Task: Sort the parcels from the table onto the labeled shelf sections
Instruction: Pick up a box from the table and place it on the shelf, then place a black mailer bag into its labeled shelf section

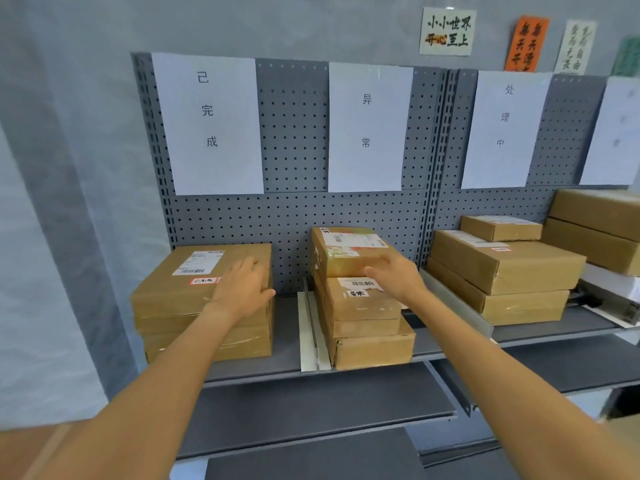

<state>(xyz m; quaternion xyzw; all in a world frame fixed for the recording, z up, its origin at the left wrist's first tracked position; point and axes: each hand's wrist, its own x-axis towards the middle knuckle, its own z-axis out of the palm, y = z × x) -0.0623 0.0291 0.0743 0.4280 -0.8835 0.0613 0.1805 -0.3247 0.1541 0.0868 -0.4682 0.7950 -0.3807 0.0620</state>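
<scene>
A grey shelf with a pegboard back carries three paper section labels. Under the left label lies a stack of flat brown parcels. My left hand rests flat on the right part of the top parcel, fingers straight. Under the middle label stands a stack of three smaller parcels. My right hand touches the right front corner of its top parcel, fingers relaxed. Under the right label sits another parcel stack.
A white metal divider separates the left and middle sections; another divider stands right of the middle stack. More boxes fill the far right. Lower shelves jut out below. Posters hang on the wall.
</scene>
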